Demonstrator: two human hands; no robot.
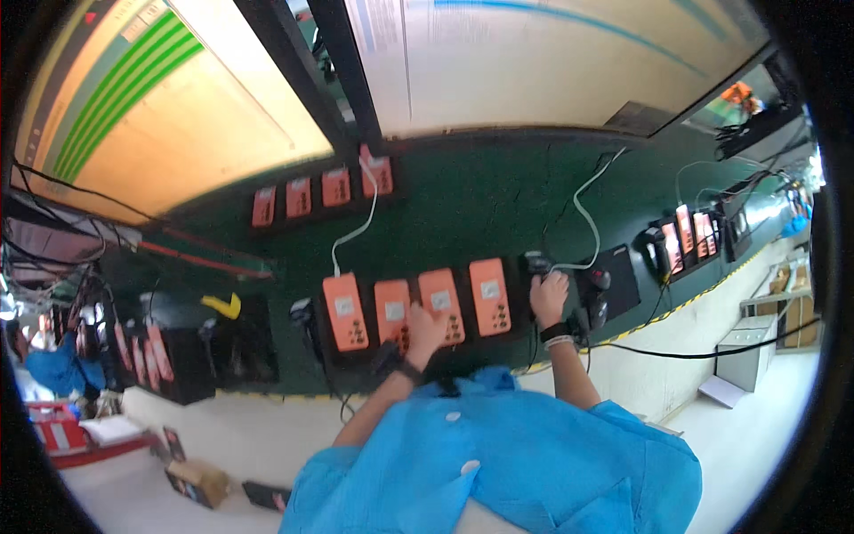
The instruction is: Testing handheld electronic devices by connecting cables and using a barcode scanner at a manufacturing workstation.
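Observation:
Several orange-pink phones lie backs up in a row on a dark tray, each with a pale label and dark camera lenses. My left hand reaches over the second phone and the third phone, its bent fingers gripping the third near its lower left edge. A white cable runs into the top of the first phone. To the right of the fourth phone, my right hand is closed around the end of another white cable, against a black handheld device.
Behind, a second tray holds similar phones below two large screens. A black mouse lies right of my right hand. A yellow piece lies at left. More phones stand at far right. Black cables cross the green bench's front edge.

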